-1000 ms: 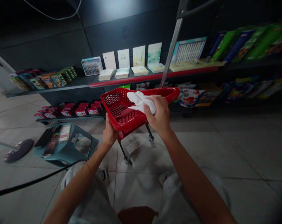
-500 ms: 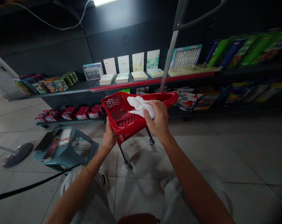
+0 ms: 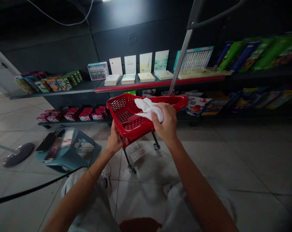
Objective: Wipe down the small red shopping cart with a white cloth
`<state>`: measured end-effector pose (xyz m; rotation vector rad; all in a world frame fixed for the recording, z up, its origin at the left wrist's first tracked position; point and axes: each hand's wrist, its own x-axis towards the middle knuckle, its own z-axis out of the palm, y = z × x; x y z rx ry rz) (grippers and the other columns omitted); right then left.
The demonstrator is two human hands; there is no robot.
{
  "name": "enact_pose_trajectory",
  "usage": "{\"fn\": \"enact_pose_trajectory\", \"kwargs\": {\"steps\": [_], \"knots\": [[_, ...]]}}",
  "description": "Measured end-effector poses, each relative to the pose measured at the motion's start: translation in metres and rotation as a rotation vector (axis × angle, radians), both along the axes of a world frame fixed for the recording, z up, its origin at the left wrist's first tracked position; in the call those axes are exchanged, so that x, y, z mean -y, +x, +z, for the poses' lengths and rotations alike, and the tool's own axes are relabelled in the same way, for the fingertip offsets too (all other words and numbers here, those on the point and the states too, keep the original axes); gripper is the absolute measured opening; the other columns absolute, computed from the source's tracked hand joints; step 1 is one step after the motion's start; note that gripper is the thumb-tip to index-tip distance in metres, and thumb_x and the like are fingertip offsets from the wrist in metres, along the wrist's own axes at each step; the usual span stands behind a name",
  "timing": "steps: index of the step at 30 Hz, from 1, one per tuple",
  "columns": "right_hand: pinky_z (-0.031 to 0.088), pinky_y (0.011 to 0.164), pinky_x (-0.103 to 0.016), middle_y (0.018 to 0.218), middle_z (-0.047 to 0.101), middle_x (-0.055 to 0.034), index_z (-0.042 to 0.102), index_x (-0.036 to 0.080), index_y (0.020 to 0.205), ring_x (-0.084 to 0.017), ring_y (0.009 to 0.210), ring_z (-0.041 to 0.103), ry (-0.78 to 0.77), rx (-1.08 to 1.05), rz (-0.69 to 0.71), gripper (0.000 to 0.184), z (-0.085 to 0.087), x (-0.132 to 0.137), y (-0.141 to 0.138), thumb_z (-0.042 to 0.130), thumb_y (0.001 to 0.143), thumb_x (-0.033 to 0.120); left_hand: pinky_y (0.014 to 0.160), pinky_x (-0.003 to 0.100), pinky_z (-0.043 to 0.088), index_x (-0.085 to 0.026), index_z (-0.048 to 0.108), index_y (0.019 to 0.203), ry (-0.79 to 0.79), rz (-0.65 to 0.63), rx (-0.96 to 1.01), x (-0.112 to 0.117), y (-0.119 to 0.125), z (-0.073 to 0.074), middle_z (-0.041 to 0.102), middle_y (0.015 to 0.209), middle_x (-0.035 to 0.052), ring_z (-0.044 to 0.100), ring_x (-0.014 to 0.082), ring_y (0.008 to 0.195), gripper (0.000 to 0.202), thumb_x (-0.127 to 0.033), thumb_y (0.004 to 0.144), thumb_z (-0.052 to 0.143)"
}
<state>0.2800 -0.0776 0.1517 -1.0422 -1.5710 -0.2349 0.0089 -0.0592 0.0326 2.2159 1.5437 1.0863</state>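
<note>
A small red shopping cart (image 3: pixel 133 130) with grid sides stands on wheeled legs in front of me. My left hand (image 3: pixel 115 140) grips its near left corner, the fingers partly hidden behind the basket wall. In my right hand (image 3: pixel 166 122) is a bunched white cloth (image 3: pixel 147 108), pressed against the cart's rim on the right. Part of the cloth spreads loose over the basket toward the left.
Behind the cart runs a shelf (image 3: pixel 136 87) with books, marker sets and snack packs. At the left are a blue-grey stool (image 3: pixel 71 156) and a round stand base (image 3: pixel 21 154). A metal pole (image 3: pixel 182 61) rises behind the cart. A black cable (image 3: pixel 34 191) crosses at lower left.
The view has shifted slightly, so the cart and both hands appear a little farther right. Both hands keep their holds, with the cloth at nearly the same place on the rim.
</note>
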Motion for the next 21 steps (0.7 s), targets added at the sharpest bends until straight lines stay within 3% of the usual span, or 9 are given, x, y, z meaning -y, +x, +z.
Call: {"fn": "enact_pose_trajectory", "kwargs": {"steps": [8, 11, 14, 21], "knots": [[0.047, 0.099, -0.045, 0.115, 0.070, -0.0102, 0.064, 0.024, 0.113, -0.029, 0.109, 0.062, -0.008, 0.011, -0.002, 0.024, -0.002, -0.003, 0.005, 0.052, 0.100, 0.040, 0.108, 0.054, 0.055, -0.023, -0.002, 0.169, -0.014, 0.032, -0.010, 0.005, -0.003, -0.002, 0.020, 0.173, 0.0216, 0.050, 0.0385, 0.146, 0.107, -0.029, 0.087, 0.065], [0.047, 0.099, -0.046, 0.115, 0.070, -0.0097, 0.064, 0.024, 0.113, -0.029, 0.109, 0.062, -0.001, 0.008, 0.003, 0.024, -0.003, -0.004, 0.005, 0.053, 0.100, 0.040, 0.116, 0.057, 0.048, -0.016, 0.002, 0.168, 0.149, 0.027, -0.035, 0.005, -0.002, -0.005, 0.026, 0.168, 0.0258, 0.038, 0.0390, 0.153, 0.104, -0.030, 0.087, 0.065], [0.046, 0.100, -0.046, 0.115, 0.070, -0.0095, 0.064, 0.025, 0.114, -0.029, 0.109, 0.062, -0.004, 0.008, 0.007, 0.024, -0.002, -0.003, 0.005, 0.054, 0.099, 0.040, 0.125, 0.061, 0.035, -0.012, 0.005, 0.167, 0.350, -0.001, -0.053, 0.005, 0.001, -0.006, 0.023, 0.167, 0.0277, 0.024, 0.0398, 0.159, 0.105, -0.036, 0.087, 0.068], [0.046, 0.095, -0.044, 0.107, 0.070, -0.0079, 0.063, 0.026, 0.109, -0.028, 0.103, 0.062, -0.028, 0.021, -0.017, 0.021, 0.001, -0.001, 0.006, 0.052, 0.100, 0.041, 0.127, 0.064, 0.030, -0.018, 0.002, 0.167, 0.490, -0.026, -0.025, 0.005, 0.010, 0.002, 0.020, 0.169, 0.0255, 0.020, 0.0402, 0.161, 0.106, -0.045, 0.089, 0.068]]}}
